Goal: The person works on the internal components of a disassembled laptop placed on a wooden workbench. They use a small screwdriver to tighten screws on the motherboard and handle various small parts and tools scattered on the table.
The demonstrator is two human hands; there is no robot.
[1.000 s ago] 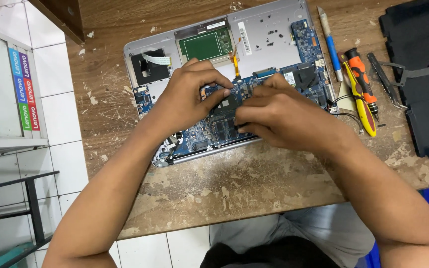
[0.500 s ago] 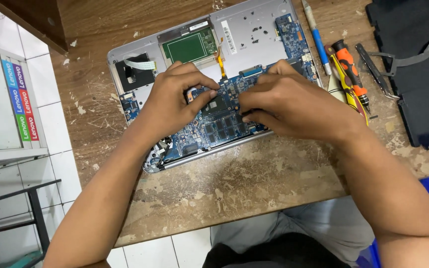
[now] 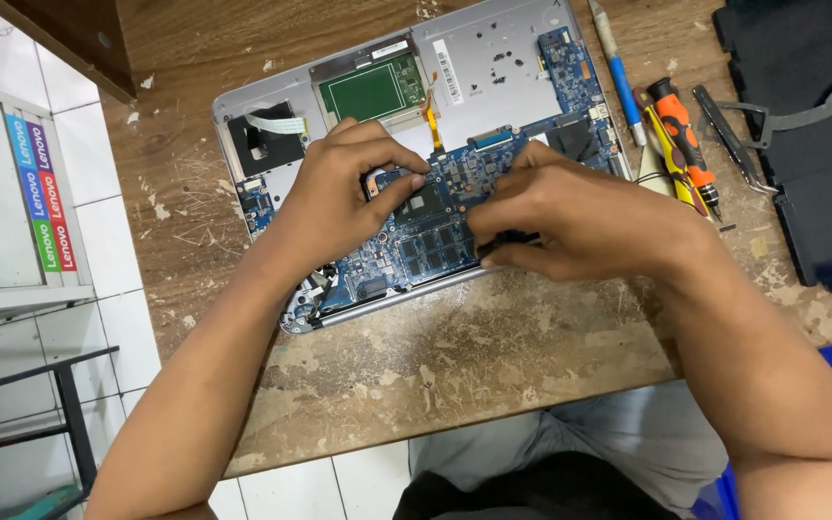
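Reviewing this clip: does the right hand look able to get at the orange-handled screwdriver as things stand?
Probably yes. The right hand rests on the blue circuit board, and the orange-handled screwdriver lies uncovered on the wooden table just beyond it, with nothing between them. It would first have to leave the board.

Both hands, left (image 3: 339,197) and right (image 3: 570,217), curl fingertips downward, close together.
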